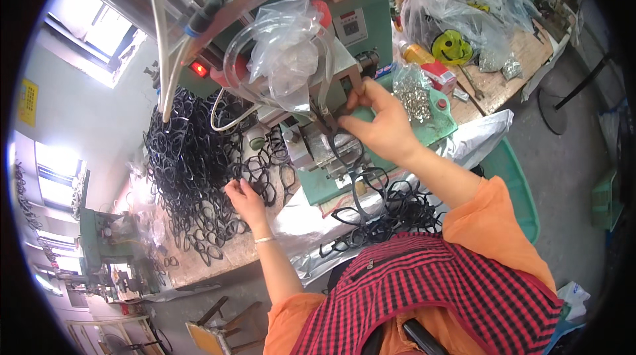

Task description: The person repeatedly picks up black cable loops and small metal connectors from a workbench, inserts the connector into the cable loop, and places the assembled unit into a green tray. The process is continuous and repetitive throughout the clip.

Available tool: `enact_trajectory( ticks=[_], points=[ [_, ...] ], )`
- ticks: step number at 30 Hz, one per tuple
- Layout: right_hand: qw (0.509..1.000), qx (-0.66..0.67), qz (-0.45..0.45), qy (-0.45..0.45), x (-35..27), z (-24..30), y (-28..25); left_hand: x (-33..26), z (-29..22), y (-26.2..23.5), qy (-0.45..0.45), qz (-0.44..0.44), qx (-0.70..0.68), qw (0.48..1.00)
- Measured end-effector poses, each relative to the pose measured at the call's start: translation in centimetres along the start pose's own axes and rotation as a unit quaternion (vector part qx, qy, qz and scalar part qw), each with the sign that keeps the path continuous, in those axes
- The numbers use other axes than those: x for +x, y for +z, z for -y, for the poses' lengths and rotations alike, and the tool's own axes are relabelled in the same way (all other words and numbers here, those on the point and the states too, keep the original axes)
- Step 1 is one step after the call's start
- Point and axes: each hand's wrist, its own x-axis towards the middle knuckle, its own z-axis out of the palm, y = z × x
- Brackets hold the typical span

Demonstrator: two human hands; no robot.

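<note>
The right hand (384,128) reaches in at the work head of the green machine (379,27), its index finger bent up by the metal block and its thumb lower down, near the top of a black loop (336,153); the thumb and index finger are apart at their tips, though the machine parts hide enough that I cannot tell whether the fingers pinch the loop; that loop hangs at the front of the work head, over the metal fixture, to the left of the palm; the left hand (248,206), with a thin bracelet (264,239) at its wrist, is at the near edge of the loops scattered over the wooden table (228,259); its fingers are loosely curled, the thumb a little apart from the index finger, and I cannot tell whether they touch a loop; beyond it rises a big heap of black loops (189,146); more black loops (404,212) lie in front of the machine, partly on a silver sheet (308,222); a clear bag of small metal pieces (415,98) rests on the green base just beside the right hand; a green crate (520,186) stands to the right, near the person's orange sleeve (500,222).
</note>
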Motion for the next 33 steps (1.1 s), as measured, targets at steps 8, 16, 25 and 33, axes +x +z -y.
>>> enact_trajectory(
  ticks=[8,16,25,33],
  points=[
    [0.994,0.073,0.005,0.076,-1.2,0.2,1.1,-5.1,-12.2,0.0,0.013,-0.003,-0.309,0.951],
    [0.983,0.169,0.003,0.074,-0.9,1.0,2.5,-3.1,-24.8,-3.8,0.249,-0.04,-0.467,0.848],
    [0.991,-0.01,0.119,0.066,-1.6,1.9,-2.1,-6.6,-21.8,-1.3,0.505,0.173,-0.182,0.826],
    [0.96,-0.278,-0.038,0.017,-5.3,-7.5,-10.1,-6.2,-21.8,2.3,0.597,0.132,-0.126,0.781]
  ],
)
